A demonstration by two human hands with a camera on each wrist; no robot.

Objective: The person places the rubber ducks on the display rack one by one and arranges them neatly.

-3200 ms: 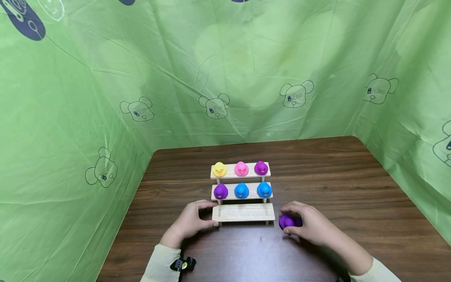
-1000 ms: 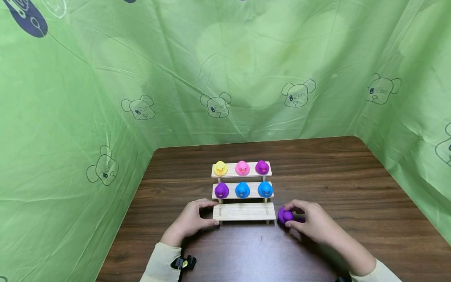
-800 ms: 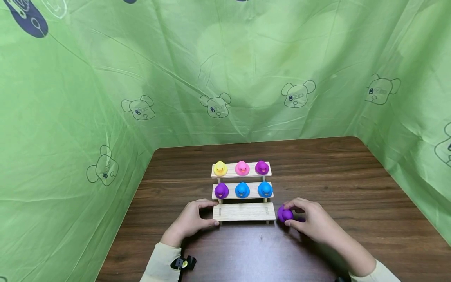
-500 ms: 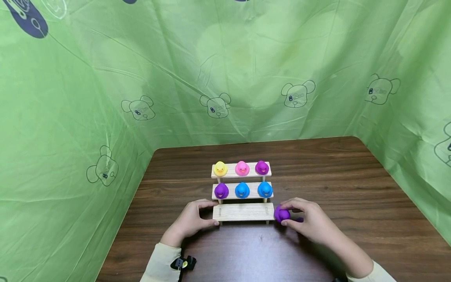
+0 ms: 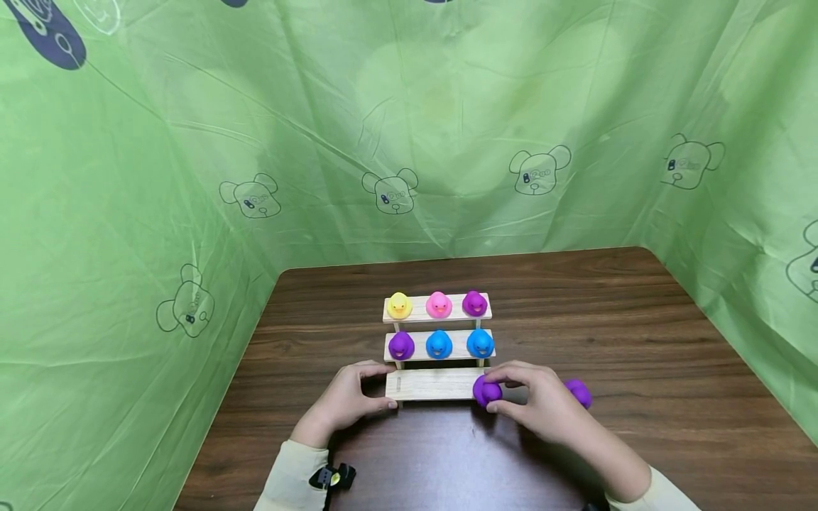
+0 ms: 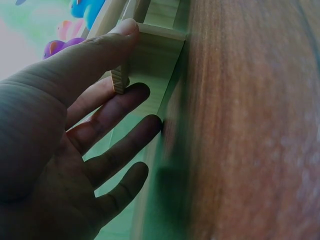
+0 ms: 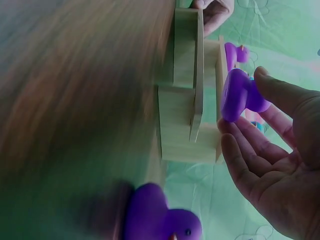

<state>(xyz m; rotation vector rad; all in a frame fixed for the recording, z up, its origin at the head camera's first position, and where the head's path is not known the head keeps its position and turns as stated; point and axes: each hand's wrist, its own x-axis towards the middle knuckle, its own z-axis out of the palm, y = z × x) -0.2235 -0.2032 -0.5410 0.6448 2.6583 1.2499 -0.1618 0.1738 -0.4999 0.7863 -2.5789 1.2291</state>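
A three-tier wooden display stand (image 5: pixel 434 384) stands on the table. My left hand (image 5: pixel 348 397) grips the left end of its lowest step, thumb at the front corner and index finger at the back. My right hand (image 5: pixel 537 401) pinches a purple rubber duck (image 5: pixel 488 391) between thumb and fingers. In the right wrist view, this held duck (image 7: pixel 237 95) is raised clear of the lowest board, near its right end. A second purple duck (image 5: pixel 579 392) sits on the table right of my right hand, partly hidden by it.
On the top tier sit a yellow duck (image 5: pixel 399 306), a pink duck (image 5: pixel 439 305) and a purple duck (image 5: pixel 475 304). The middle tier bears another purple duck (image 5: pixel 401 345) and two blue ducks (image 5: pixel 439 345). Green cloth (image 5: pixel 447 142) hangs behind and beside the brown table (image 5: pixel 607 312).
My right hand has carried the purple duck leftward, from beside the stand to over the lowest step's right end. The other purple duck has come into view behind it. My left hand stays put.
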